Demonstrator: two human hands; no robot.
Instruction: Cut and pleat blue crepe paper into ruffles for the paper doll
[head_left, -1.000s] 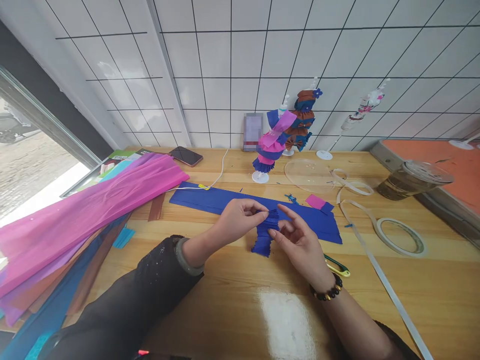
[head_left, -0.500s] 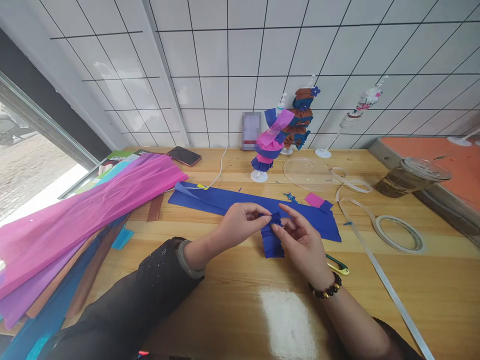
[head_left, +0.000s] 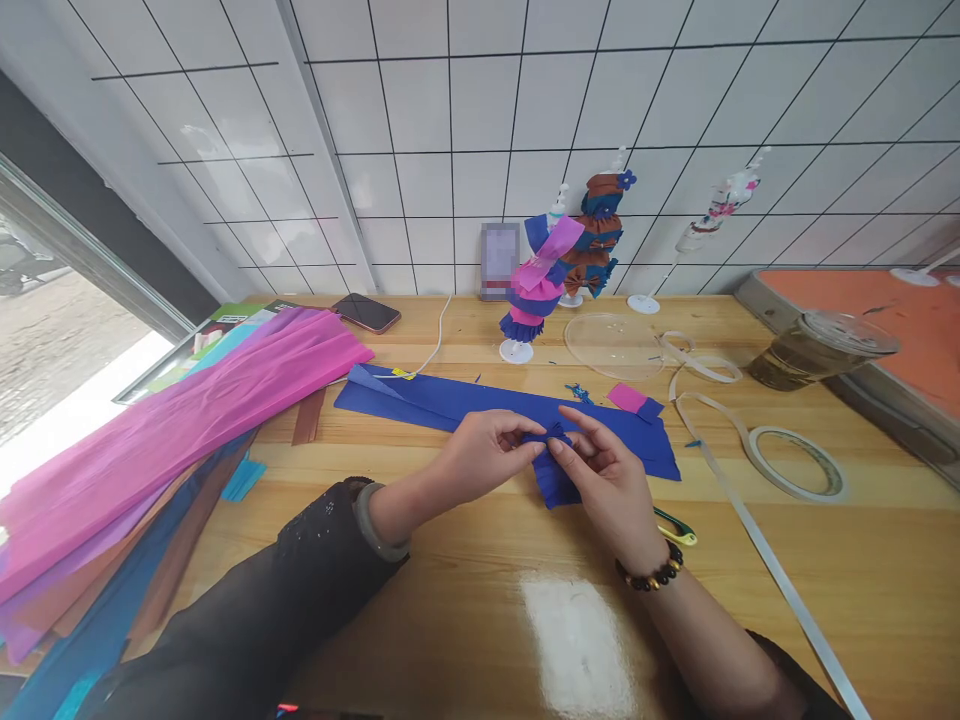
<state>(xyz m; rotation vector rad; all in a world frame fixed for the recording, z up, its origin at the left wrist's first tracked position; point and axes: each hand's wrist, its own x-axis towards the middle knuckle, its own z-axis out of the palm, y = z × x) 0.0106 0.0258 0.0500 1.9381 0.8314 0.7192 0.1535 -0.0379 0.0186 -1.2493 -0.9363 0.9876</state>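
Between my two hands is a small piece of dark blue crepe paper (head_left: 555,485), gathered into pleats along its top edge, with its lower part hanging down. My left hand (head_left: 491,452) pinches the gathered edge from the left, thumb against forefinger. From the right, my right hand (head_left: 607,480) presses the same edge between thumb and fingers, its forefinger raised. Behind both hands a long blue crepe paper strip (head_left: 420,402) lies flat on the table. Scissors with a green and yellow handle (head_left: 675,527) lie partly hidden behind my right wrist.
Pink crepe paper sheets (head_left: 225,400) pile up at left beside a phone (head_left: 367,312). Dressed doll figures (head_left: 534,290) stand by the tiled wall. Double-sided tape (head_left: 796,465) trails a strip at right, near a lidded cup of drink (head_left: 817,352) and pink paper scraps (head_left: 626,397).
My fingers have drawn closer together on the gathered edge. The blue piece's hanging end has swung slightly to the right and up. The view has shifted a little.
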